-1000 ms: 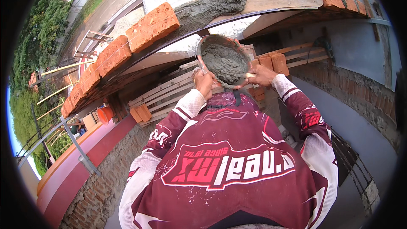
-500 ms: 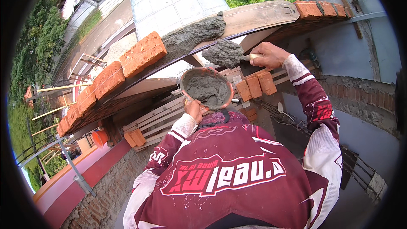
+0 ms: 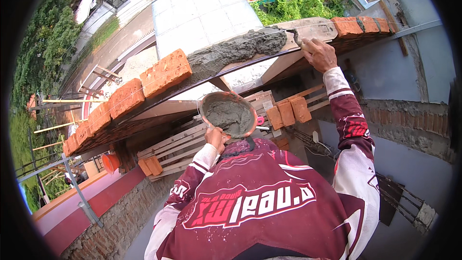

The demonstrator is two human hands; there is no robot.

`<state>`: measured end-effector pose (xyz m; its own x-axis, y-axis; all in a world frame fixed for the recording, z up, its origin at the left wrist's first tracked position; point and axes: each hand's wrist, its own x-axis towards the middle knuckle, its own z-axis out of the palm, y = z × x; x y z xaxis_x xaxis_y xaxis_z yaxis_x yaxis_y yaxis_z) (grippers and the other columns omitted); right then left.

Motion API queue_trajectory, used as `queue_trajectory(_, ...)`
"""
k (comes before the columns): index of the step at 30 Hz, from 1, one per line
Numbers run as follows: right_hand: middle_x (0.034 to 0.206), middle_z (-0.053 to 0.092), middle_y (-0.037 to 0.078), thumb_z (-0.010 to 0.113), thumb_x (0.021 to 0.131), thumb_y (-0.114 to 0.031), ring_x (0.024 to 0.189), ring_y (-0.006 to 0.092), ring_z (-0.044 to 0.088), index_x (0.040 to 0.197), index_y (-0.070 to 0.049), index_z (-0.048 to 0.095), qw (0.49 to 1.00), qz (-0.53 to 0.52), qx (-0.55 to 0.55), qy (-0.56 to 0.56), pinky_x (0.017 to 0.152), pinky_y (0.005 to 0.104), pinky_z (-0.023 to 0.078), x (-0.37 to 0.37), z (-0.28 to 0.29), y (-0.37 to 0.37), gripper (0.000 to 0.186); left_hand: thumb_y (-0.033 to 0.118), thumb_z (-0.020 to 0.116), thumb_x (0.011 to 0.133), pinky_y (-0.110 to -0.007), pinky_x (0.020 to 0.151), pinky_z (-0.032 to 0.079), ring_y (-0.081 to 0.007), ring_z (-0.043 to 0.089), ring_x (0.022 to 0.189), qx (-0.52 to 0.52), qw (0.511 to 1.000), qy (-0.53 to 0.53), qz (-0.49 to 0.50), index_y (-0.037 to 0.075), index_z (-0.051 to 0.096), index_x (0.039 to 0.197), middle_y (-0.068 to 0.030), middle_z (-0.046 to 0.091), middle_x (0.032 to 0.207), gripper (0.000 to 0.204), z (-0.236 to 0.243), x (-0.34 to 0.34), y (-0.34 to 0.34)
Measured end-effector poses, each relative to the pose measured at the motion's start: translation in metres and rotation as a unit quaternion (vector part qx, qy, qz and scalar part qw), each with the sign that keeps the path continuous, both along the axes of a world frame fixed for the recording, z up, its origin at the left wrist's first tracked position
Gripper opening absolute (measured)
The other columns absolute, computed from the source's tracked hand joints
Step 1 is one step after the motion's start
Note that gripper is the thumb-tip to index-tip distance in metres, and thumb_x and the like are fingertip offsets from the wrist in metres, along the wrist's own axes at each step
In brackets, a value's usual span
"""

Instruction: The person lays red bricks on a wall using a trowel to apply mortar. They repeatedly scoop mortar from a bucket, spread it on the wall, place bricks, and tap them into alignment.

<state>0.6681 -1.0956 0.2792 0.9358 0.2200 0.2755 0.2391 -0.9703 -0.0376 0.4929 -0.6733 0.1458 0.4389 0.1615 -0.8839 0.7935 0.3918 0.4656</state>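
Observation:
My left hand [image 3: 216, 138] grips the rim of a round bucket [image 3: 206, 107] of wet grey mortar [image 3: 231, 116], held close in front of my chest. Stretched out to the upper right, my right hand [image 3: 318, 55] is closed round the handle of a trowel [image 3: 296, 38]. The trowel's blade is seen nearly edge-on, at the right end of a thick mortar bed [image 3: 240, 48]. This bed lies along a curved wooden board [image 3: 315, 26]. Orange bricks [image 3: 166, 72] sit in a row left of the mortar, and more bricks [image 3: 347, 26] stand at the board's right end.
A thin string [image 3: 409, 28] runs along the brick row. Loose bricks [image 3: 287, 113] rest on wooden planks [image 3: 180, 139] below, with another pair [image 3: 150, 165] at left. A grey wall [image 3: 409, 62] rises at right. Beyond the arch lie a pale roof [image 3: 202, 12] and green plants [image 3: 303, 7].
My right hand has moved up and right with the trowel. The mortar that was on its blade now lies on the board, lengthening the bed rightward. The bucket has shifted slightly left.

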Motion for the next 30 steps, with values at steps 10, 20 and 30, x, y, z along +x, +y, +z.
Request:
queue_trajectory(10, 0.091, 0.071, 0.016, 0.058, 0.086, -0.02, 0.08, 0.0323, 0.072, 0.101, -0.006, 0.065, 0.922, 0.123, -0.048, 0.364, 0.065, 0.0416, 0.057, -0.092, -0.083, 0.153, 0.022, -0.003, 0.05, 0.082, -0.037, 0.053, 0.055, -0.0204, 0.058, 0.065, 0.072, 0.985, -0.071, -0.142, 0.002, 0.051, 0.094, -0.0089, 0.055, 0.078, 0.014, -0.013, 0.023, -0.003)
queue_trajectory(20, 0.08, 0.07, 0.02, 0.054, 0.09, -0.032, 0.077, 0.0372, 0.07, 0.093, -0.005, 0.068, 0.901, 0.098, 0.039, 0.42, 0.07, 0.0484, 0.055, -0.124, -0.077, 0.145, 0.03, -0.004, 0.052, 0.079, -0.034, 0.052, 0.051, -0.017, 0.057, 0.06, 0.095, 0.962, -0.118, -0.228, -0.001, 0.054, 0.084, -0.0102, 0.059, 0.075, 0.006, 0.008, 0.045, -0.009)
queue_trajectory(30, 0.085, 0.068, 0.024, 0.062, 0.086, -0.033, 0.081, 0.0408, 0.066, 0.096, 0.0, 0.067, 0.784, 0.006, 0.282, 0.554, 0.075, 0.0466, 0.051, -0.163, -0.155, 0.162, 0.035, -0.003, 0.05, 0.079, -0.035, 0.048, 0.052, -0.0201, 0.059, 0.06, 0.122, 0.934, -0.158, -0.295, 0.0, 0.053, 0.089, -0.0101, 0.057, 0.072, 0.011, 0.005, 0.053, -0.027)
